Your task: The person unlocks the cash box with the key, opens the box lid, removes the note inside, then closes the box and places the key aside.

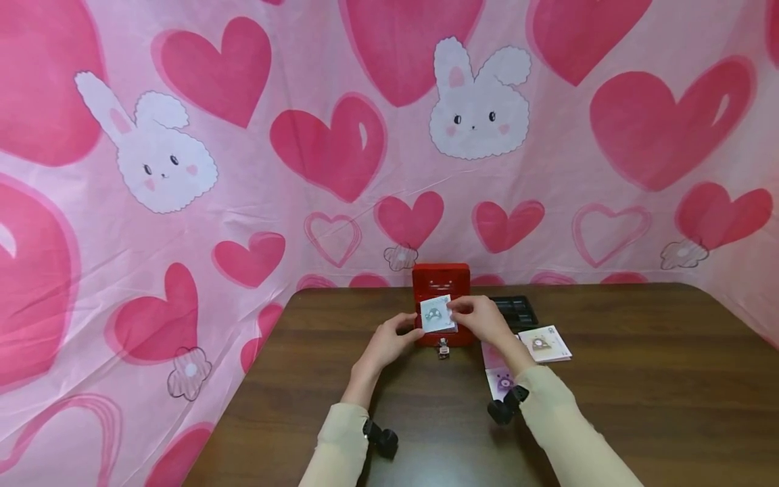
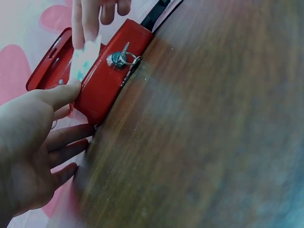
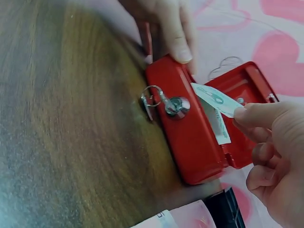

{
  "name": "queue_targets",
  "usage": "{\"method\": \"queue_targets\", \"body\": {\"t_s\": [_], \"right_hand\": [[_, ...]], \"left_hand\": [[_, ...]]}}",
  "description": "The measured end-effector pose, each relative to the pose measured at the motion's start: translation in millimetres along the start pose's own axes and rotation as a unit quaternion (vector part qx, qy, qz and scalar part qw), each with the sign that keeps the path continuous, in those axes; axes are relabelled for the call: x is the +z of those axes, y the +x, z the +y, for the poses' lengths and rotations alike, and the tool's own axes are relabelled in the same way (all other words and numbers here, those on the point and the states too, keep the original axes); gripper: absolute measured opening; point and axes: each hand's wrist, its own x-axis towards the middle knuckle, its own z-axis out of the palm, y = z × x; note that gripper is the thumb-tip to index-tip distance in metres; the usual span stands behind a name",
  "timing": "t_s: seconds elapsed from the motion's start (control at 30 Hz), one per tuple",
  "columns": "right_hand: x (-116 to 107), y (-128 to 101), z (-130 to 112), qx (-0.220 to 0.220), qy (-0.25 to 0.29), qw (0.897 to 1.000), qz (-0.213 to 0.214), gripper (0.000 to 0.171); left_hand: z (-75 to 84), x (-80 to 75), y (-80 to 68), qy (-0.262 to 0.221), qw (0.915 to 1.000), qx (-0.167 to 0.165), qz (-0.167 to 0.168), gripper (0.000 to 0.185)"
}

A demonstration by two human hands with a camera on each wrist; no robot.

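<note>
A note [image 1: 437,314] is pinched between both hands over the open red box [image 1: 441,284], which stands at the table's [image 1: 639,406] far edge. The right hand [image 1: 481,318] grips its right side, the left hand [image 1: 389,341] its left. A key [image 3: 159,100] sits in the box's lock. More notes [image 1: 544,343] lie right of the box, beside a black tray [image 1: 516,311].

Head view: bright, even, soft light; faint shadows under forearms on table [image 1: 639,352]. Wide-angle bending at frame edges; backdrop [image 1: 182,169] curves. Centre sharp. Wrist views: dimmer, muted colour, wood grain smeared by blur, soft sheen across table. Red box [image 3: 190,137] fairly sharp; near fingers soft.
</note>
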Motion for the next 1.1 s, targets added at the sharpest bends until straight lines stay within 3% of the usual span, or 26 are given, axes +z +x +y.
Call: {"method": "queue_targets", "body": {"t_s": [0.33, 0.67, 1.1], "right_hand": [[-15, -19, 4, 0.002, 0.034, 0.998, 0.054, 0.027], [-35, -35, 4, -0.037, 0.037, 0.994, 0.094, 0.027], [-59, -53, 13, -0.046, 0.033, 0.992, 0.108, 0.025]], "left_hand": [[-0.2, 0.6, 0.2, 0.012, 0.9999, 0.006, 0.003, 0.051], [1.1, -0.2, -1.0, 0.003, 1.0000, 0.005, 0.007, 0.052], [-1.0, 0.6, 0.6, 0.000, 0.9999, 0.012, 0.003, 0.052]]}}
